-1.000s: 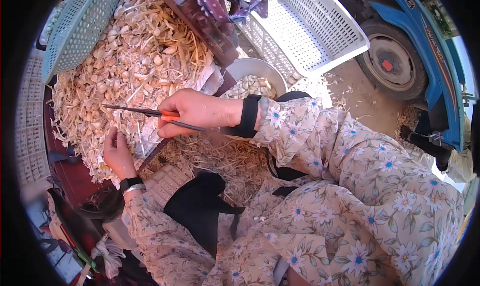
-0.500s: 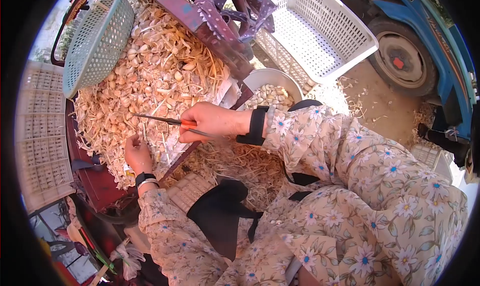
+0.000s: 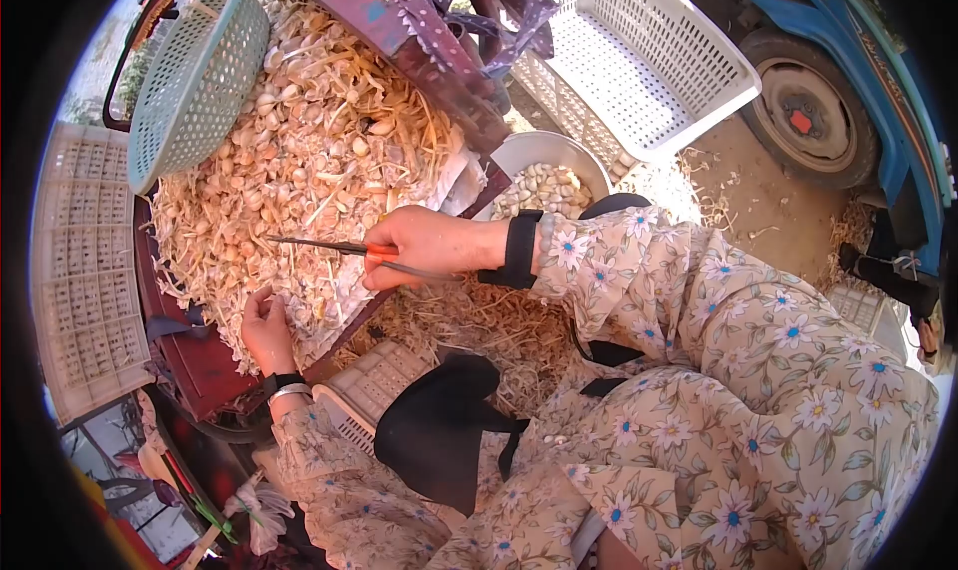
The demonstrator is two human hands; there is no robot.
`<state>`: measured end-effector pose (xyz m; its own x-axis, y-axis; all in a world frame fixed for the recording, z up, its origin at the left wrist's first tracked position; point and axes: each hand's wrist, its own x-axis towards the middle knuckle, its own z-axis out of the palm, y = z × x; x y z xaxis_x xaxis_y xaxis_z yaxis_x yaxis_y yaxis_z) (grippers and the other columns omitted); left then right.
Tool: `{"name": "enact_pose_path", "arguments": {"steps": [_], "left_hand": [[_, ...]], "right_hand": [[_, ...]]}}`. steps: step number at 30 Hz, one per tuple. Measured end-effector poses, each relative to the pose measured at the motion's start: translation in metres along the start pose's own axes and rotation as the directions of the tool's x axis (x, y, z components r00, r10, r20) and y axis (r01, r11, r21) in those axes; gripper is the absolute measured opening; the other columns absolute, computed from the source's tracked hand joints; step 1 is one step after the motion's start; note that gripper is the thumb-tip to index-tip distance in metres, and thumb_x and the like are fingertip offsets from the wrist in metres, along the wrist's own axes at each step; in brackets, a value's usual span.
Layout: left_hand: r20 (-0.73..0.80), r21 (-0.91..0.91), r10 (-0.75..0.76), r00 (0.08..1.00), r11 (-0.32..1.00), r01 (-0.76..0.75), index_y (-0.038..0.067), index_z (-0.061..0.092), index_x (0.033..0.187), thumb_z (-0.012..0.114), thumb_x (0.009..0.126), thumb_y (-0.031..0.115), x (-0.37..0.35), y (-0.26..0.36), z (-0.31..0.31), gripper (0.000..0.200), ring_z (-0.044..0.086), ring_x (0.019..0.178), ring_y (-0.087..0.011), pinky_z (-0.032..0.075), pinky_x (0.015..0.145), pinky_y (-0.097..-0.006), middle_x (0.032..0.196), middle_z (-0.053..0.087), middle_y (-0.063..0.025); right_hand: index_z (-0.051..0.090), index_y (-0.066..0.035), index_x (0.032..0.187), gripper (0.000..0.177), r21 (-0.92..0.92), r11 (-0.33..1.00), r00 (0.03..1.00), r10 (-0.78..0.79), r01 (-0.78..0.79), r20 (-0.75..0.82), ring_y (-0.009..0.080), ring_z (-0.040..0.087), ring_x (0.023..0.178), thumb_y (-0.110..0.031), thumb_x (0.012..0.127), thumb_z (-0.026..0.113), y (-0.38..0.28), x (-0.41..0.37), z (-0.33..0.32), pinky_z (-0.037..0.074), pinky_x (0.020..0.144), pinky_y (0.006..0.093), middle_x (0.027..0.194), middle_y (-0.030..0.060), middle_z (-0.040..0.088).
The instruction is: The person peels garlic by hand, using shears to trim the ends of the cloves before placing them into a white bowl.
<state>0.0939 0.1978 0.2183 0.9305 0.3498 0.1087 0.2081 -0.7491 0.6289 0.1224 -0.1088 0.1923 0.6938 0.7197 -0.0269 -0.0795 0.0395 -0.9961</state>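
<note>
My right hand [image 3: 424,246] is closed around a pair of scissors [image 3: 319,244] with dark blades and orange on the handles. The blades point left, over a heap of garlic bulbs [image 3: 299,176] mixed with dry stalks and skins. Lower down, at the heap's near edge, my left hand [image 3: 267,335] has its fingers curled together. Whatever those fingers pinch, if anything, is too small to make out. Beyond my right wrist stands a metal basin [image 3: 511,154] containing trimmed garlic [image 3: 544,189].
A green perforated basket [image 3: 195,91] leans at the heap's far left, near a pale crate [image 3: 90,281]. At the upper right are a white crate [image 3: 689,136] and a blue vehicle's wheel [image 3: 803,111]. Dry stalks [image 3: 489,330] lie below my right arm.
My left hand has shifted slightly down and left, away from the scissors. My right hand keeps its hold on the scissors, nearly in the same place.
</note>
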Motion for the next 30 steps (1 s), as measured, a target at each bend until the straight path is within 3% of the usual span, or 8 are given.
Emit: {"name": "enact_pose_path", "arguments": {"steps": [2, 6, 9, 17, 20, 23, 24, 30], "left_hand": [[0.081, -0.126, -0.088, 0.993, 0.987, 0.098, -0.001, 0.059, 0.097, 0.062, 0.079, 0.005, 0.002, 0.017, 0.009, 0.019, 0.052, 0.057, -0.0087, 0.043, 0.052, -0.0229, 0.067, 0.057, -0.0026], [0.196, 0.396, 0.112, 0.974, 0.9, -0.183, -0.003, 0.061, 0.087, 0.065, 0.068, 0.004, 0.006, 0.025, 0.036, 0.021, 0.057, 0.065, -0.0164, 0.047, 0.062, -0.0283, 0.071, 0.061, -0.0087], [0.262, 0.276, -0.076, 0.962, 0.961, 0.001, -0.002, 0.06, 0.084, 0.065, 0.067, 0.003, 0.021, 0.011, 0.035, 0.018, 0.056, 0.063, -0.0163, 0.046, 0.06, -0.0279, 0.07, 0.061, -0.0085], [0.397, 0.375, 0.065, 0.916, 0.899, -0.226, 0.0, 0.057, 0.082, 0.061, 0.069, 0.003, 0.014, 0.023, 0.03, 0.014, 0.05, 0.057, -0.0105, 0.041, 0.052, -0.0247, 0.067, 0.056, -0.0021], [0.288, 0.396, 0.089, 0.954, 0.895, -0.203, 0.0, 0.057, 0.085, 0.056, 0.071, 0.003, 0.011, 0.028, 0.027, 0.014, 0.051, 0.059, -0.012, 0.042, 0.053, -0.025, 0.067, 0.057, -0.0033], [0.068, 0.15, 0.104, 0.992, 0.982, -0.113, -0.001, 0.057, 0.086, 0.056, 0.071, 0.004, 0.041, -0.01, 0.016, 0.016, 0.052, 0.059, -0.0133, 0.043, 0.056, -0.0263, 0.064, 0.056, -0.0051], [0.026, 0.061, -0.02, 0.999, 0.998, 0.019, -0.001, 0.058, 0.088, 0.052, 0.076, 0.005, 0.051, -0.016, 0.013, 0.015, 0.049, 0.059, -0.0122, 0.041, 0.055, -0.0256, 0.066, 0.056, -0.0047], [-0.229, 0.087, 0.138, 0.964, 0.989, -0.121, -0.001, 0.059, 0.091, 0.055, 0.082, 0.01, 0.065, 0.048, 0.018, 0.015, 0.048, 0.057, -0.0105, 0.039, 0.052, -0.0251, 0.071, 0.056, -0.0037]], "right_hand": [[0.058, -0.004, 0.073, 0.022, -0.006, 1.0, 1.0, 0.004, -0.004, -0.005, 0.007, 0.048, 0.051, -0.025, 0.076, 0.065, 0.0, 0.001, 0.0, 0.039, 0.048, 0.0244, 0.056, -0.0008, 0.053], [0.058, -0.005, 0.074, 0.021, -0.03, 0.999, 0.999, -0.034, 0.034, -0.015, 0.007, 0.049, 0.051, -0.025, 0.076, 0.065, 0.006, 0.004, 0.003, 0.04, 0.049, 0.0247, 0.057, -0.0005, 0.053], [0.058, -0.004, 0.075, 0.021, -0.033, 0.998, 0.999, -0.046, 0.045, -0.013, 0.0071, 0.05, 0.053, -0.025, 0.076, 0.065, 0.006, 0.004, 0.004, 0.04, 0.05, 0.0248, 0.058, -0.0002, 0.054], [0.059, -0.003, 0.076, 0.024, -0.056, 0.998, 0.999, -0.042, 0.041, -0.002, 0.0085, 0.051, 0.055, -0.026, 0.075, 0.066, -0.002, -0.001, -0.001, 0.04, 0.05, 0.0258, 0.06, 0.0022, 0.055], [0.059, -0.003, 0.076, 0.024, -0.036, 0.998, 0.998, -0.051, 0.051, -0.019, 0.0098, 0.052, 0.056, -0.026, 0.075, 0.066, 0.001, 0.001, 0.001, 0.041, 0.051, 0.0269, 0.06, 0.0032, 0.056], [0.059, -0.002, 0.076, 0.025, -0.015, 0.999, 0.999, -0.032, 0.032, -0.015, 0.0104, 0.052, 0.055, -0.026, 0.075, 0.066, 0.003, 0.002, 0.002, 0.041, 0.051, 0.0269, 0.059, 0.0032, 0.055], [0.059, -0.002, 0.076, 0.025, -0.002, 1.0, 1.0, -0.003, 0.003, -0.005, 0.0105, 0.052, 0.055, -0.026, 0.075, 0.066, -0.001, 0.0, 0.001, 0.041, 0.051, 0.0269, 0.059, 0.0032, 0.055], [0.058, -0.002, 0.075, 0.026, -0.03, 0.999, 0.999, -0.043, 0.042, -0.023, 0.0107, 0.051, 0.054, -0.027, 0.074, 0.066, -0.001, 0.001, 0.002, 0.04, 0.05, 0.0272, 0.058, 0.0033, 0.054]]}}
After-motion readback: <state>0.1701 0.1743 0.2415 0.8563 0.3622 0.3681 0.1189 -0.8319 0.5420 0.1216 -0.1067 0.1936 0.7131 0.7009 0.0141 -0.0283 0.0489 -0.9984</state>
